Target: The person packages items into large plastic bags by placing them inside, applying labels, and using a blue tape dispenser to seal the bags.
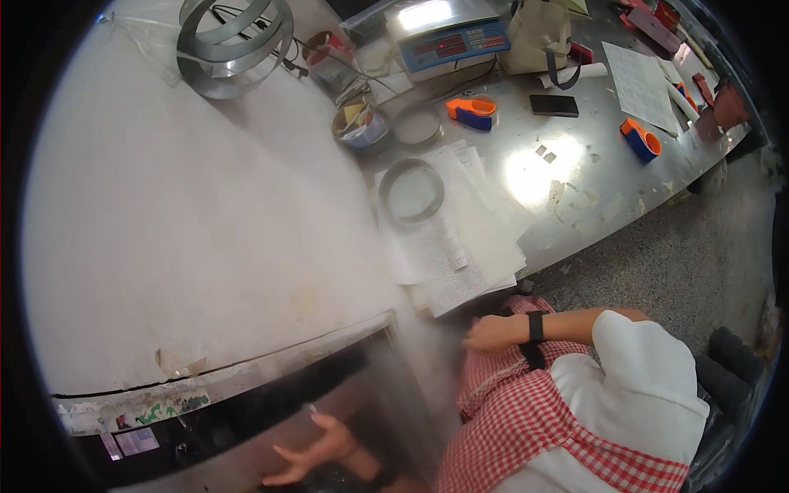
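Note:
My left hand (325, 453) reaches low over the dark recess at the lower left, fingers spread and thumb raised. A small pale speck shows by the thumb tip; what it is I cannot make out. Across the front of my red-checked apron (526, 411) lies my right hand (491, 334), a black watch (536, 326) on its wrist. Its fingers bend downward, and their tips are blurred and partly hidden. Nearest to it are loose papers (485, 279) at the steel table's corner, with a grey ring (438, 191) lying on them.
A wide white surface (205, 246) fills the left, with a metal band coil (193, 70) at its far side. On the steel table (608, 214) stand a blue scale (456, 51), two tape dispensers (472, 121), a phone (554, 106), a bag (534, 41) and a tub (366, 135).

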Tool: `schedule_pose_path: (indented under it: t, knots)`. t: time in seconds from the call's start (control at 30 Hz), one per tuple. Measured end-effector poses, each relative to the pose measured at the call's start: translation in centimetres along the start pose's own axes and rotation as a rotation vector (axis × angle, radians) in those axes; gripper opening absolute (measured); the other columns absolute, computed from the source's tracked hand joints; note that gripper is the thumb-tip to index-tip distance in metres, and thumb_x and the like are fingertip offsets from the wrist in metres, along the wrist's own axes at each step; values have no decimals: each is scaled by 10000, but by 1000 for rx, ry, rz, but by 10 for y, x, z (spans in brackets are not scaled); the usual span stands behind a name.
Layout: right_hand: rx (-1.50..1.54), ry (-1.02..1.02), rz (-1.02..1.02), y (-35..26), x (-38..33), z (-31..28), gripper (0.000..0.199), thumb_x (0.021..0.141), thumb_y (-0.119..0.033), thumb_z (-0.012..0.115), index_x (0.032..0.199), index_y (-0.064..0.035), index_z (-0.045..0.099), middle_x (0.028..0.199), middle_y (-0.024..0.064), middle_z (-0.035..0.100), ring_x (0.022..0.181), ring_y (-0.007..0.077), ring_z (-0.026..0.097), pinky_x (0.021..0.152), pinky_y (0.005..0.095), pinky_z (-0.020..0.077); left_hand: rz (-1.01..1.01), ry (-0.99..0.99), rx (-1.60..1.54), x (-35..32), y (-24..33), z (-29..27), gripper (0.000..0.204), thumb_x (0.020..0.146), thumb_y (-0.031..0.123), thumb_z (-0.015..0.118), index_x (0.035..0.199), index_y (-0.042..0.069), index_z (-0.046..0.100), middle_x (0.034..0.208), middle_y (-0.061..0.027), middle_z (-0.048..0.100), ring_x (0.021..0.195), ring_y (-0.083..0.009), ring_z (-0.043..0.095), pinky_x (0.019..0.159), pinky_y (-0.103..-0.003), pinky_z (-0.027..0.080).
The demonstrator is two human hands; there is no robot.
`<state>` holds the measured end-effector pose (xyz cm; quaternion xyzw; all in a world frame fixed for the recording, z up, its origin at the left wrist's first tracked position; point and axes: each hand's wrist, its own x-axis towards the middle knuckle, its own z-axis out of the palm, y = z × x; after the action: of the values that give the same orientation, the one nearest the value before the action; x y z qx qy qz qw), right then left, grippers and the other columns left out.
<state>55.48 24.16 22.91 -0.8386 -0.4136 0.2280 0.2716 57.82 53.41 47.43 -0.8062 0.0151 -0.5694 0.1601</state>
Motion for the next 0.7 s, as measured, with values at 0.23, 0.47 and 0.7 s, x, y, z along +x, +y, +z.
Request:
schedule_pose_path:
  t: [0.23,0.47,0.7]
  knots:
    - [-38,226,205,24,-59,-11,145,813,-184,543,852,-50,584,781,126,644,745,315,655,619,430,518,55,4,-147,33,31,48,1000,651,510,810,1405,97,300,1451,-380,-19,1354,-523,53,1000,-681,182]
    - [159,336,637,57,-179,59,168,780,-177,555,851,-33,602,805,149,661,822,360,647,693,457,511,94,52,-160,35,30,48,955,651,453,823,1406,131,334,1459,-358,-23,1355,-525,19,1001,-693,152]
    - [547,640,1376,71,-445,360,216,729,-176,564,681,13,657,668,178,655,623,304,643,618,417,502,3,-429,-349,-39,64,11,903,713,360,764,1461,204,284,1468,-370,-82,1365,-546,-48,1074,-642,100]
